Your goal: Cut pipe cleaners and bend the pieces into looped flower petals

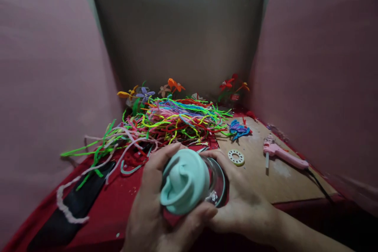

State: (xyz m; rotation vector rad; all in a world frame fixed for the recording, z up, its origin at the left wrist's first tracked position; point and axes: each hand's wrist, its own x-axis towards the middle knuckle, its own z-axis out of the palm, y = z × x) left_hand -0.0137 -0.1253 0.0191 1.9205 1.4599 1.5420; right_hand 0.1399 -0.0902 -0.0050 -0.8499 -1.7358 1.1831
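Close in front of me, both hands are wrapped around a clear container with a mint-green swirl-shaped lid [186, 181]. My left hand [156, 201] is closed about the lid's left and lower side, thumb near its lower right edge. My right hand [239, 197] curls around the clear body [217, 179] from the right. Something small and silvery shows inside the clear part near its bottom. Whether the lid sits fully on the body is hard to make out, as fingers cover much of both. The container's far side is hidden.
Many coloured pipe cleaners [180, 118] are heaped behind the hands. A pink glue gun [283, 155], a tape roll [236, 158] and a blue-purple fuzzy piece [238, 129] lie on a brown board [251, 185]. Fuzzy flowers [144, 93] stand at the back, and pink walls [325, 67] flank the red cloth.
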